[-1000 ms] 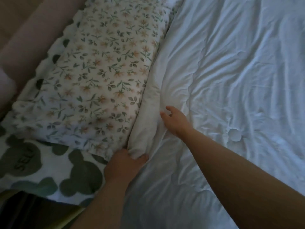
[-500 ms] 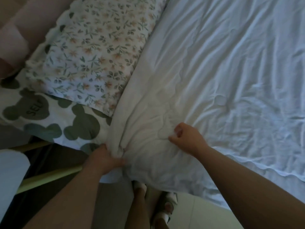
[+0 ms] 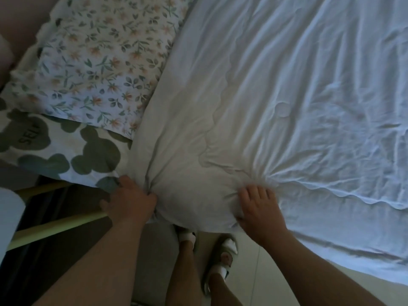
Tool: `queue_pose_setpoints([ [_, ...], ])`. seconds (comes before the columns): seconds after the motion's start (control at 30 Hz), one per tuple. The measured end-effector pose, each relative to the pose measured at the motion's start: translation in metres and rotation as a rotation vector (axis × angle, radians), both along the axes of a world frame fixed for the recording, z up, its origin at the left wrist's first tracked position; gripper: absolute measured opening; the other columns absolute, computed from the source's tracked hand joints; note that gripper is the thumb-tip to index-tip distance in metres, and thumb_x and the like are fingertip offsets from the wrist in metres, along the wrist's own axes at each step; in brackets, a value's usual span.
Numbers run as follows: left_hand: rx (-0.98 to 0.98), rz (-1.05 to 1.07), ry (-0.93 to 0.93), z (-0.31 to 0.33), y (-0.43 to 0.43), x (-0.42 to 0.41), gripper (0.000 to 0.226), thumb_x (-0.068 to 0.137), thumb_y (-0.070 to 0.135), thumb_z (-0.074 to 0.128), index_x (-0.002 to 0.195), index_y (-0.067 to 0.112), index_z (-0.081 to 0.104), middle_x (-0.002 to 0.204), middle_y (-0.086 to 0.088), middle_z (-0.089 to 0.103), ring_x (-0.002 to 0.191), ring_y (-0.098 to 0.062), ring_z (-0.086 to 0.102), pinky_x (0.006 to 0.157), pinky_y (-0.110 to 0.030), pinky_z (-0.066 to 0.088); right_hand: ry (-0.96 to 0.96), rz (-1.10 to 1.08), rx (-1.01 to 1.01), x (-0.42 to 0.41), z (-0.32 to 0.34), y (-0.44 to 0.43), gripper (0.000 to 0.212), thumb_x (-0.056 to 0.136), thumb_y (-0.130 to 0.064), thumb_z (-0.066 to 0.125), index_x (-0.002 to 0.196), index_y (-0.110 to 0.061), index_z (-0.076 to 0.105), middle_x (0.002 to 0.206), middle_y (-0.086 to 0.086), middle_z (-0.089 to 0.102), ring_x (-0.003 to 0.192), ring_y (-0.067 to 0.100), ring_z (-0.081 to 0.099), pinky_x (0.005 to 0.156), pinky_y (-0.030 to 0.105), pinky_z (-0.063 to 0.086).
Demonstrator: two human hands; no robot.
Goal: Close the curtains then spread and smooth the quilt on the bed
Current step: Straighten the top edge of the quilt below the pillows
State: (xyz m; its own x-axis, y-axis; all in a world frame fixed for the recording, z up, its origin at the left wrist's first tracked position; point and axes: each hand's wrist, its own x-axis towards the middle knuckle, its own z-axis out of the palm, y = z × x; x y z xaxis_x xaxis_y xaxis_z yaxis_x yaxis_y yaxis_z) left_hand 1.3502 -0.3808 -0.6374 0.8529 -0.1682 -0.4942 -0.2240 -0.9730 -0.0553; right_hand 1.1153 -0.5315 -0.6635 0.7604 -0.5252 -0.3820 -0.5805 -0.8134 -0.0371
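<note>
**Both hands at the near corner of the quilt, dim bedroom**

Head view. Low light. White quilt covers the bed from centre out to 3 o'clock, creased, with a scalloped stitched border. Its near corner is bunched at 6 o'clock and hangs over the bed edge. Floral pillow at 10 o'clock, touching the quilt's left side. It lies on a sheet printed with dark bear-head shapes, at 9 o'clock. Padded headboard at 11 o'clock. Pale yellow rails at 8 o'clock, below the sheet edge. Light floor at 5 o'clock, with feet in white-strapped sandals at 6 o'clock.

Left hand at 7 o'clock: fingers curled into the gathered left side of the quilt corner, grasping it. Right hand at 5 o'clock: fingers spread and fairly straight, pressing on top of the corner, with creases fanning out from the fingertips. The thumb sits at the hanging edge; cannot tell if it hooks under. Both forearms are bare, reaching in from the bottom.

Writing: "SEL" on one bear shape; the rest is unreadable.
</note>
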Motion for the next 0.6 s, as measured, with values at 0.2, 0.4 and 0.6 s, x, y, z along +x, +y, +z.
queue_pose_setpoints([
  [0.2,0.109,-0.066,0.030,0.003,-0.005,0.002,0.034,0.094,0.019,0.047,0.123,0.006,0.036,0.127,-0.020,0.050,0.117,-0.039,0.048,0.100,-0.044,0.031,0.082,-0.083,0.234,0.003,0.006,-0.009,0.020,0.093,-0.018,0.045,0.106,-0.019,0.061,0.103,0.003,0.064,0.094,0.022,0.063,0.082,0.031,0.047],
  [0.4,0.212,0.053,0.112,0.017,-0.028,0.009,0.069,0.097,0.034,0.038,0.149,0.005,0.002,0.152,-0.020,0.023,0.137,-0.040,0.027,0.113,-0.050,0.021,0.262,-0.012,0.424,0.007,0.012,-0.014,0.032,0.096,-0.017,0.042,0.126,-0.017,0.054,0.131,0.006,0.055,0.121,0.023,0.052,0.102,0.032,0.038],
  [0.6,-0.058,-0.154,-0.150,0.036,-0.109,0.040,0.077,0.083,0.033,0.052,0.146,0.009,0.014,0.144,-0.016,0.031,0.129,-0.035,0.033,0.108,-0.046,0.029,0.037,-0.241,0.424,0.065,0.037,-0.062,0.032,0.088,-0.045,0.047,0.110,-0.026,0.058,0.116,-0.001,0.059,0.108,0.021,0.058,0.090,0.029,0.043],
])
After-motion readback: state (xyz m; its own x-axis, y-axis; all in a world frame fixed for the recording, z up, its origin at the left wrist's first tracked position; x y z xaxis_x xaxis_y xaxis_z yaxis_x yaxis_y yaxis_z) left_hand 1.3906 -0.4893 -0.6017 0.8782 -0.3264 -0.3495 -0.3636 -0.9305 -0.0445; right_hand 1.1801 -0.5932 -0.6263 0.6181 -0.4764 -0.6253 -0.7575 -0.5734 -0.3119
